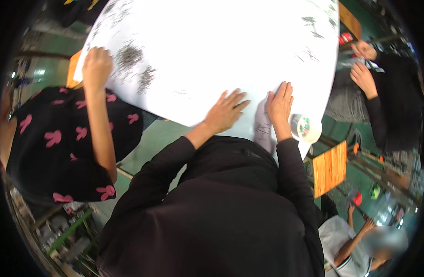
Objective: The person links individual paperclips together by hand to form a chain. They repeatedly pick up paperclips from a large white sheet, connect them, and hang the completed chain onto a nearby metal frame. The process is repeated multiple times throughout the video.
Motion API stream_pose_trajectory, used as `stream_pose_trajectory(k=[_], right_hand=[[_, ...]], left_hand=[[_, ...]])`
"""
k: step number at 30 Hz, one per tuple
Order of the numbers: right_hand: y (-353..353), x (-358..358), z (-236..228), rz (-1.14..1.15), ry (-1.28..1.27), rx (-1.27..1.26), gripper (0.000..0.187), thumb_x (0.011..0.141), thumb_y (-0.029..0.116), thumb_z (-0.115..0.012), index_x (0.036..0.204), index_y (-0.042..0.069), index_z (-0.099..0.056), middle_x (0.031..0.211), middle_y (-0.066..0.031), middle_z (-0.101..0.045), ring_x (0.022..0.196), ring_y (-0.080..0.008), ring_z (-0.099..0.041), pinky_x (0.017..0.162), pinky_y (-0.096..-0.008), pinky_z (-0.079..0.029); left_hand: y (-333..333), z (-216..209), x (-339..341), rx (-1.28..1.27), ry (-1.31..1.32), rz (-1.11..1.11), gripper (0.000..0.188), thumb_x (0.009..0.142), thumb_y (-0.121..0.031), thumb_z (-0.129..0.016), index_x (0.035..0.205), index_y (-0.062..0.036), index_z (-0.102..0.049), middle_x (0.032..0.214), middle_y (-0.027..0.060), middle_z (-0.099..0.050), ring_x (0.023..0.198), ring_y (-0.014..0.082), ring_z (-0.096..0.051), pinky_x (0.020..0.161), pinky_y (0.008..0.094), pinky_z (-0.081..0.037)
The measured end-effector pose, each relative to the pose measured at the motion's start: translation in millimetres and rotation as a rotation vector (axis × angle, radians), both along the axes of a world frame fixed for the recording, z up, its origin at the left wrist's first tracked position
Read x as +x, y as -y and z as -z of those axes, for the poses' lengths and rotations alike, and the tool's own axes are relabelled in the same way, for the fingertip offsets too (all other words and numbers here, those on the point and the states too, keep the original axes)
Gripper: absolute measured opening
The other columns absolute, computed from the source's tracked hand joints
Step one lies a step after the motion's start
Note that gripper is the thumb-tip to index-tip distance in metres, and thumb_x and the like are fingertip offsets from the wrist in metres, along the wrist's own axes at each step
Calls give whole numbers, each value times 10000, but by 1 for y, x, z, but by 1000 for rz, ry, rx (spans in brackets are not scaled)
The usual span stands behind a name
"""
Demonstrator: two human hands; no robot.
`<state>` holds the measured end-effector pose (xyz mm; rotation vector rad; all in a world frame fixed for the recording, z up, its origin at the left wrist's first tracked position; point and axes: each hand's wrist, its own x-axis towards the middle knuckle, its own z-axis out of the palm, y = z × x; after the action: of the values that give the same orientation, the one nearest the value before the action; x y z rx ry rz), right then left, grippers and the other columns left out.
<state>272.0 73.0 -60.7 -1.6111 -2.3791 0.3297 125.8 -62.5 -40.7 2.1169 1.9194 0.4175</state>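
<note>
Both my hands rest on a large white table (239,46). My left hand (225,113) lies flat near the table's front edge, its fingers spread and pointing to the right. A short way to its right, my right hand (280,105) is stretched out flat, fingers pointing to the far side. A few thin dark strands (262,130) lie in the shadow just left of my right wrist. Close on the right of that wrist stands a white round tub (309,128) with green and red marks. Neither hand holds anything that I can see.
Heaps of thin dark pieces (129,56) are scattered at the left; smaller clusters (311,24) lie far right. A co-worker's fist (97,69) rests on the left edge. Another person's hands (365,78) are beyond the right edge. A wooden stool (330,168) stands at lower right.
</note>
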Motion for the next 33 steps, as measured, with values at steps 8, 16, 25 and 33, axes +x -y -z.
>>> stream_pose_trajectory(k=[8, 16, 25, 33], right_hand=[[63, -21, -56, -561, -350, -478, 487, 847, 7, -428, 1330, 31, -364, 1382, -149, -359, 1286, -315, -331, 1042, -413, -290], [80, -28, -33, -672, -117, -175, 669, 803, 243, -628, 1359, 41, -315, 1438, -172, -244, 1339, -358, -192, 1066, -507, -171], [117, -53, -31, -675, -156, -144, 651, 807, 264, -621, 1353, 59, -332, 1430, -166, -263, 1335, -352, -210, 1057, -535, -164], [119, -66, -52, -475, -187, -147, 629, 798, 185, -626, 1351, 82, -346, 1406, -181, -294, 1312, -368, -254, 1048, -532, -199]], left_hand=[[16, -8, -11, 99, 270, -186, 837, 720, -263, -685, 1362, 42, -242, 1439, 186, -214, 1360, 326, -139, 1110, 442, -138], [75, -16, -53, 246, 255, -567, 681, 817, -199, -584, 1359, 48, -253, 1408, 213, -273, 1337, 370, -194, 1087, 454, -171], [106, 2, -105, 361, 167, -954, 701, 833, -219, -576, 1357, 76, -215, 1405, 265, -230, 1330, 415, -161, 1082, 474, -152], [71, 28, -171, 145, -42, -1406, 1037, 758, -577, -573, 1378, 89, -76, 1400, 364, -93, 1327, 474, -31, 1076, 530, -34]])
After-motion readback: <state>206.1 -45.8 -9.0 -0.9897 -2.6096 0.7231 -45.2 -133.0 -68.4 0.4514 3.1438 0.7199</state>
